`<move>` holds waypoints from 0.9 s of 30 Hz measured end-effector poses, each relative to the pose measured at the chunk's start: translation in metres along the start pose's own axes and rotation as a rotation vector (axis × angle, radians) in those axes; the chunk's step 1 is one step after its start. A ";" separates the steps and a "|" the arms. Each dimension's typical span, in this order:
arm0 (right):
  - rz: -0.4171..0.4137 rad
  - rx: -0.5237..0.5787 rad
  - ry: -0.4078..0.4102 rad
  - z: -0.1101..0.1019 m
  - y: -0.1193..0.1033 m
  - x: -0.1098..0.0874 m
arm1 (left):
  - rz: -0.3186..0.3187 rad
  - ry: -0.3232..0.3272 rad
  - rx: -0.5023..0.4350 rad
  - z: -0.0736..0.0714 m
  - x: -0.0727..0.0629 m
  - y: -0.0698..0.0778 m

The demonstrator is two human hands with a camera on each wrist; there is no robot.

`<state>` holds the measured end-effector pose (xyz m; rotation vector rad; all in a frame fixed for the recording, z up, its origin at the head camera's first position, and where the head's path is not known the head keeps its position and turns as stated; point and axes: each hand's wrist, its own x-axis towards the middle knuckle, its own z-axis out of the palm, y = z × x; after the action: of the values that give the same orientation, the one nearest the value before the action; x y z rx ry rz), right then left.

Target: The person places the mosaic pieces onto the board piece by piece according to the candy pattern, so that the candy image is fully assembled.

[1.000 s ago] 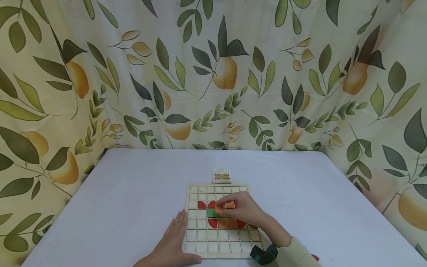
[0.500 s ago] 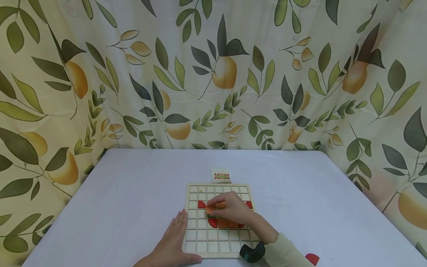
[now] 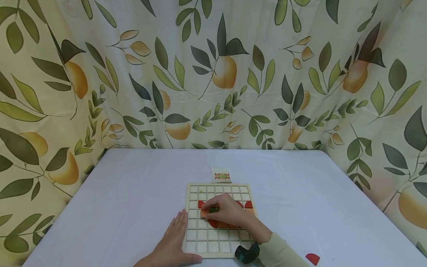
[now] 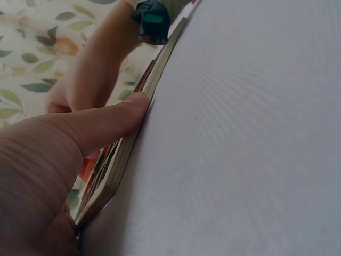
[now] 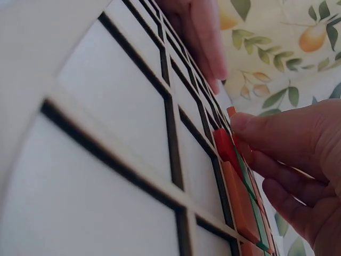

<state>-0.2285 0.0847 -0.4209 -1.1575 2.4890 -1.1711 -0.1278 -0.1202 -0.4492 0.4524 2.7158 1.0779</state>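
Note:
A wooden grid board (image 3: 197,254) lies on the table, with red, orange and green flat pieces set in its middle rows. My right hand (image 3: 228,211) pinches a small orange piece (image 3: 204,213) between thumb and fingers, at the left end of the green row. Just above that spot is a red piece (image 3: 201,204); another red piece (image 3: 248,204) sits at the row's right end. My left hand (image 3: 171,239) rests along the board's left side with straight fingers, its thumb (image 4: 120,120) across the near edge. Some pieces are hidden under my right hand.
A small pattern card (image 3: 221,175) lies just beyond the board. One loose red piece (image 3: 313,259) is on the white tablecloth (image 3: 133,185) at the near right. Patterned curtains (image 3: 213,74) hang around the table. A dark device (image 3: 247,253) is strapped on my right wrist.
My right hand has slid left across the board with the orange piece, uncovering pieces at the right end. The loose red piece now shows fully beside my sleeve. My left hand stays put.

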 end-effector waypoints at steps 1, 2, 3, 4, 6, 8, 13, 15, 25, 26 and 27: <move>0.003 -0.002 0.000 0.001 0.000 0.000 | 0.000 0.000 0.000 0.000 0.000 0.000; 0.007 -0.001 0.000 0.001 0.000 0.001 | -0.001 0.000 0.000 0.000 0.000 0.000; 0.012 -0.003 0.001 0.002 0.000 0.001 | -0.001 0.000 0.001 0.000 0.000 0.000; 0.020 -0.005 0.002 0.002 0.000 0.001 | -0.002 0.000 0.001 0.000 0.000 0.000; 0.026 -0.007 0.006 0.003 0.001 0.002 | -0.002 0.001 0.002 0.000 0.000 0.000; 0.026 -0.012 0.008 0.003 0.001 0.003 | -0.001 0.001 0.001 -0.001 0.000 0.000; 0.004 -0.024 0.009 0.005 0.000 0.005 | 0.014 0.004 0.006 0.000 0.000 -0.001; -0.005 -0.025 0.011 0.005 0.000 0.005 | 0.021 0.007 0.012 0.000 0.000 -0.001; -0.009 -0.026 0.027 0.009 0.002 0.006 | 0.013 0.004 0.016 -0.001 -0.001 0.000; -0.003 -0.025 0.027 0.009 0.002 0.006 | 0.013 0.003 0.018 -0.001 -0.001 0.001; 0.001 -0.025 0.027 0.009 0.002 0.006 | 0.013 0.003 0.019 -0.001 -0.001 0.001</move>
<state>-0.2299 0.0757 -0.4271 -1.1535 2.5306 -1.1669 -0.1274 -0.1209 -0.4477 0.4730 2.7310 1.0580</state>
